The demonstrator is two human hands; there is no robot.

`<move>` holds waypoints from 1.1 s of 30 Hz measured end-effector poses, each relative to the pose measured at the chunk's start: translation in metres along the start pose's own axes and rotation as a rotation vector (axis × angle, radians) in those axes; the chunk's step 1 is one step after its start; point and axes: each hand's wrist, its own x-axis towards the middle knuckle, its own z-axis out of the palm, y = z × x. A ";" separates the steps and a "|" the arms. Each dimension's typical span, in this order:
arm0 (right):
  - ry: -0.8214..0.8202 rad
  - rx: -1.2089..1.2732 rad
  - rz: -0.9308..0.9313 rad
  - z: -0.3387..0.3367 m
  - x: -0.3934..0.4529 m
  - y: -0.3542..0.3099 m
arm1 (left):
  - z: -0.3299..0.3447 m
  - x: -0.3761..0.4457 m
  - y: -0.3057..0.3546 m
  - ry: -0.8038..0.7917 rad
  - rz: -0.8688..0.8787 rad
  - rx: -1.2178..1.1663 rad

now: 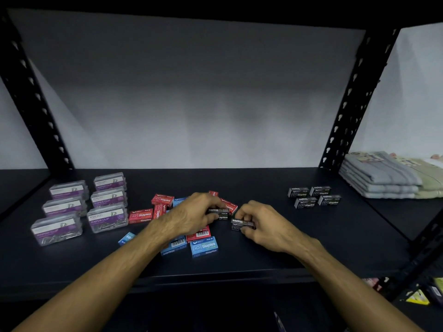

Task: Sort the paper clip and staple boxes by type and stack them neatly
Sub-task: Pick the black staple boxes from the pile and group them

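Black staple boxes are what I'm on: left hand [194, 213] pinches 1 black box [218, 213], right hand [260, 220] pinches another black box [242, 224], possibly 2 stacked, can't tell. Both sit at the fingertips, low over the shelf [287, 248], right at the edge of the mixed pile.

Risks as I read them:
- Left wrist lies across the red boxes [141, 215] and blue boxes [203, 246] under and beside it; lifting could drag or flip 1 and scatter the pile.
- Small slick cartons, fingertip hold only; a box could slip or its flap could open and spill staples.
- Black group [314, 196] of 4 is well off to the right of my right hand; reaching over with both hands loaded could knock that neat set.
- If the right hand has 2 stacked, the lower 1 could slide out.

Grip: both hands closed down to box width, thumb on the near side, fingers over the top. No slack visible.

Paper clip cases [84, 204], 6 clear ones, are well left of the left hand, already grouped. Folded cloths [383, 176] are far right, beyond the black group.
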 end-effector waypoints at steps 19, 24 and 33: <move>0.131 -0.113 0.095 -0.069 -0.024 0.045 | 0.007 0.042 0.058 0.132 0.056 -0.094; 0.164 -0.168 0.208 -0.095 -0.041 0.071 | 0.020 0.070 0.092 0.102 0.040 -0.152; 0.182 -0.211 0.386 -0.120 -0.074 0.125 | 0.051 0.101 0.149 0.057 0.029 -0.216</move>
